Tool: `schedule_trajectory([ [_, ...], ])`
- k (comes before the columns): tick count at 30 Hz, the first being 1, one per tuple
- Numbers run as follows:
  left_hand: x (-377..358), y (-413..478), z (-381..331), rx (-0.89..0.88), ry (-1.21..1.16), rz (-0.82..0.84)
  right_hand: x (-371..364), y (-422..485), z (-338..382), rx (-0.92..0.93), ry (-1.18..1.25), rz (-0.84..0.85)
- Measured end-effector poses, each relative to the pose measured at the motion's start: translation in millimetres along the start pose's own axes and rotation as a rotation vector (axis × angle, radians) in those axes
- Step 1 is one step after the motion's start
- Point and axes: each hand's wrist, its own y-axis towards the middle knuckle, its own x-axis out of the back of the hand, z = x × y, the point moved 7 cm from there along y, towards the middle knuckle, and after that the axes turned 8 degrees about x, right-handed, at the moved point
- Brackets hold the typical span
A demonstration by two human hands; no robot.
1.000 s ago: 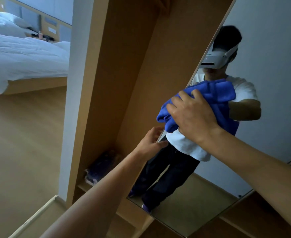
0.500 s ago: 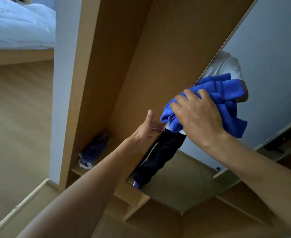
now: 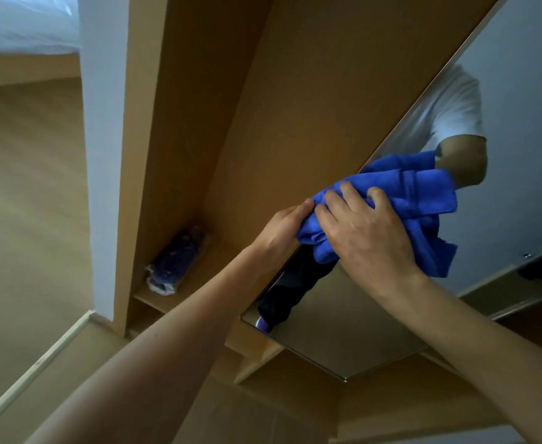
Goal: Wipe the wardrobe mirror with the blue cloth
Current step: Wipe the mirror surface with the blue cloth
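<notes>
Head view: our right hand point(image 3: 369, 232) clutches cloth point(image 3: 417, 193) against mirror point(image 3: 343, 322); left hand point(image 3: 279, 229) grips mirror's edge. We judge cloth soft, light; hold mid-wad.

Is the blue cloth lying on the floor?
No, the right hand holds the blue cloth up against the mirror.

Fluffy cloth point(image 3: 417, 193), glossy mirror point(image 3: 519, 91), seemingly matt wood wardrobe point(image 3: 263, 91).

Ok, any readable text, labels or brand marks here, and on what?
No text can be read.
The blue cloth, mirror and wardrobe panels: no print visible.
The wrapped purple bundle on the shelf: too blurred to tell whether it bears a label.
</notes>
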Motion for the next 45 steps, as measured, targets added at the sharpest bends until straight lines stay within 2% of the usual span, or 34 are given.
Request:
schedule_trajectory([
  [11, 15, 12, 29, 0.049, 0.07, -0.035, -24, 17, 35, 0.062, -0.036, 0.131],
  [24, 45, 24, 87, 0.134, 0.158, 0.013, -54, 33, 94, 0.176, -0.005, 0.259],
  [30, 64, 22, 125, 0.205, 0.175, 0.013, -73, 36, 130, 0.24, 0.054, 0.254],
  [39, 90, 15, 180, 0.245, 0.285, -0.021, -93, 25, 186, 0.236, 0.107, 0.254],
  [45, 90, 3, 183, 0.238, 0.298, -0.044, -94, 13, 187, 0.207, 0.186, 0.227],
])
